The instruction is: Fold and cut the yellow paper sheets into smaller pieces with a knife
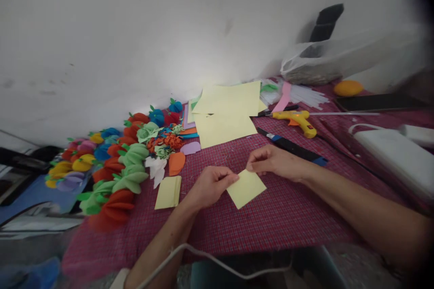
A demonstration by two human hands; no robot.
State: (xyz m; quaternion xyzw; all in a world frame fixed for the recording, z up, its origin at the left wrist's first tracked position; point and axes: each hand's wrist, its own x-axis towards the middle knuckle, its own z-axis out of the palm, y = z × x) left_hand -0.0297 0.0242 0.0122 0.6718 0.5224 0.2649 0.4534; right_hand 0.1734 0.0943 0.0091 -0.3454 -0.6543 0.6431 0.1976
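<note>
A small square of pale yellow paper (246, 191) is held up at its far edge between both hands, above the checked red cloth. My left hand (213, 184) pinches its left corner between thumb and fingers. At the top corner, the fingertips of my right hand (266, 161) close on the same paper. A stack of similar yellow pieces (167, 193) lies on the cloth left of my left hand. Beyond the hands rest large yellow sheets (225, 128), one overlapping another. Just past my right wrist lies a black and blue cutter knife (291, 146).
Colourful paper fruits (132, 162) crowd the table's left side, beside orange cut pieces (176, 163). A yellow glue gun (296, 119) with its cord lies at the right, near white glue sticks (307, 95) and a white box (393, 153). A white cable (217, 259) crosses the near edge.
</note>
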